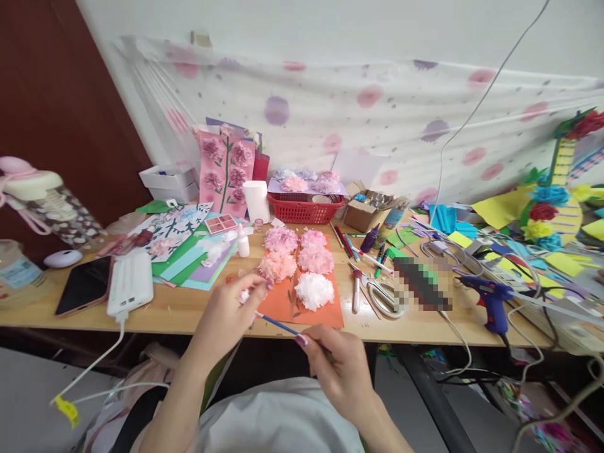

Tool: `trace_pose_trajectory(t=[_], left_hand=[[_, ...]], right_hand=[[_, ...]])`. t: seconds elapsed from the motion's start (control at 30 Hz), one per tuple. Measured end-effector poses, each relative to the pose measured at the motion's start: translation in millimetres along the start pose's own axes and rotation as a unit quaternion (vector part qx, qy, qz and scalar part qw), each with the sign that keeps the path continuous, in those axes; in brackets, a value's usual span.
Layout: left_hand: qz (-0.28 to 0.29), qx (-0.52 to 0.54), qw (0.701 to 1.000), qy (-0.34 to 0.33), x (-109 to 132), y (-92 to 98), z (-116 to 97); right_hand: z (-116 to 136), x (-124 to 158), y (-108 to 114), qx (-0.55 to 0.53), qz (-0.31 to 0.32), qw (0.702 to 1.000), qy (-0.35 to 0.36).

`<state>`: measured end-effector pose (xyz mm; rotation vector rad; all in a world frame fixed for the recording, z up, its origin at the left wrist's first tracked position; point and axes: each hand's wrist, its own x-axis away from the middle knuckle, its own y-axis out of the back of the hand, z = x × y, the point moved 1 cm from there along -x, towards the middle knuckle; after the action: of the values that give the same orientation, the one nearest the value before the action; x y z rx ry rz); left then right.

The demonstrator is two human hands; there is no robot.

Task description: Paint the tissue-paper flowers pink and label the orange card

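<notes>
Hands meet at the near edge of a cluttered wooden craft table (189,311). Left hand (226,314) pinches a small white tissue piece (244,296), mostly hidden by the fingers. Right hand (337,365) grips a thin blue-handled brush (276,323), whose tip touches that piece. Just beyond lies an orange card (283,301) bearing pink and white tissue flowers (314,289). Both forearms are cut off below.

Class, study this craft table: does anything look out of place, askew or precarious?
The orange card bearing the paper flowers juts over the table's front edge. The blue glue gun lies near that edge amid tangled cables. Nothing looks spilled or damaged.
</notes>
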<state>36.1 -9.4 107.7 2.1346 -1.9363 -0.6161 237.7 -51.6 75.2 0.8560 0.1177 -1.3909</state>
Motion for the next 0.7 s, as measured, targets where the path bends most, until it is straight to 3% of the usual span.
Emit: trace_pose_trajectory(t=[0.07,0.13,0.2,0.27,0.33,0.5,0.7], left_hand=[[-0.101,0.116,0.987,0.043,-5,8.0,0],[-0.183,0.262,0.945,0.07,-9,13.6,-2],[-0.194,0.392,0.894,0.097,-11,13.5,-5],[-0.163,0.472,0.856,0.132,-10,7.8,-7],[-0.129,0.509,0.839,0.144,-5,-0.7,-10],[-0.023,0.559,0.824,0.093,11,-16.0,-17],[0.08,0.586,0.804,0.056,27,-14.3,-28]], right_hand=[[-1,4,9,-0.049,-0.011,0.997,-0.051],[-1,8,15,-0.078,-0.027,0.994,-0.073],[1,10,17,-0.095,-0.04,0.991,-0.088],[4,11,15,-0.105,-0.054,0.988,-0.097],[10,12,10,-0.117,-0.071,0.984,-0.117],[18,15,-7,-0.155,-0.063,0.966,-0.196],[19,16,-18,-0.187,-0.045,0.953,-0.236]])
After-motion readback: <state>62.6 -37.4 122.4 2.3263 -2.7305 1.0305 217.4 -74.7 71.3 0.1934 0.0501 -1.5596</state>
